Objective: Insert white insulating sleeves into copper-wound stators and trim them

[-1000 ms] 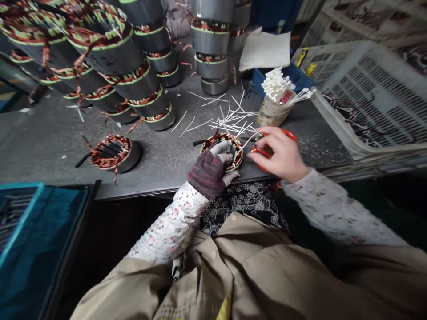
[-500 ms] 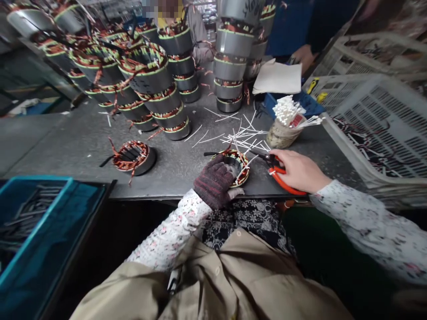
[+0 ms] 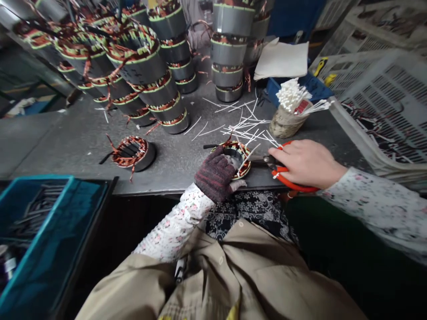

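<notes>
My left hand [image 3: 216, 175], in a dark knitted glove with bare fingertips, is closed on the left side of a wound motor stator [image 3: 246, 170]. This stator lies near the table's front edge, with copper windings and a black lead at its rim. From its right side a white tie strip [image 3: 251, 156] sticks up. My bare right hand [image 3: 305, 162] grips red-handled scissors [image 3: 269, 161]. Their dark blades point left, at the stator's right rim by the strip; whether they touch it I cannot tell. Several loose white strips [image 3: 248, 126] lie behind the stator.
Another stator [image 3: 145, 155] stands at the left. Tall stator stacks [image 3: 173, 120] rise behind. A cup [image 3: 287, 122] of white ties, a blue tray [image 3: 315, 95] and a white basket [image 3: 373, 151] are on the right. A teal bin [image 3: 43, 178] stands front left.
My right hand and the scissors have shifted right, their blades now level with the stator's right rim. A strip that rose from its far side no longer shows. A co-worker's hand at the back has left view.
</notes>
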Demonstrator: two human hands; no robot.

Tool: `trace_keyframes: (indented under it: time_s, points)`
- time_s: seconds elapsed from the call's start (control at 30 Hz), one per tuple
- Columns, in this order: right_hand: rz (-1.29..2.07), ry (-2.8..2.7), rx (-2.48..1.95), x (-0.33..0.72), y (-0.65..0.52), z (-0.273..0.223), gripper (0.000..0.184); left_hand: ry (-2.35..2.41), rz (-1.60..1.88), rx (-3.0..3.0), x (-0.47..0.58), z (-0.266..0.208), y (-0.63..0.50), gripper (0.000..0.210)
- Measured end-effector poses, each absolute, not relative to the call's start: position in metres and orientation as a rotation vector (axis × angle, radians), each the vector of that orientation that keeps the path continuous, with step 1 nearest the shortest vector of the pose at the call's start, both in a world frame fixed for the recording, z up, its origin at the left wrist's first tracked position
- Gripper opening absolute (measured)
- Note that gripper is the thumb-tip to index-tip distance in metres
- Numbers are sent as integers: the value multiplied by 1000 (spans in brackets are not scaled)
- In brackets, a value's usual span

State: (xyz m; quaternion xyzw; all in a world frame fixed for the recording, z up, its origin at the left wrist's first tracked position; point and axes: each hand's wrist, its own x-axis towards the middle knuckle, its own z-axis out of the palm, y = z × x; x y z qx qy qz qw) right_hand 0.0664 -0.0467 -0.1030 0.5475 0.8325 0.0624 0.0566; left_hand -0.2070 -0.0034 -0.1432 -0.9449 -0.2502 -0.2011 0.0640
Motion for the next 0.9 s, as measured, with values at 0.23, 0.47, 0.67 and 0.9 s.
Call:
trace_keyframes:
  time_s: [0.23, 0.47, 0.67, 0.9]
  points:
    - [70, 2644, 1626, 58, -59, -98, 49, -810, -629, -2884, -207, -145, -4, 45]
    - [102, 2552, 1710, 49, -62, -103, 42, -891, -544, -2857, -205, -144, -9, 54]
    - [-16, 2674, 2109, 77, -45, -148, 53, -1337, -808, -2991, -202, -144, -13, 45]
    - [437, 2840, 2267, 82, -41, -221, 43, -1652, -1705, -2670, -236, -119, -8, 42]
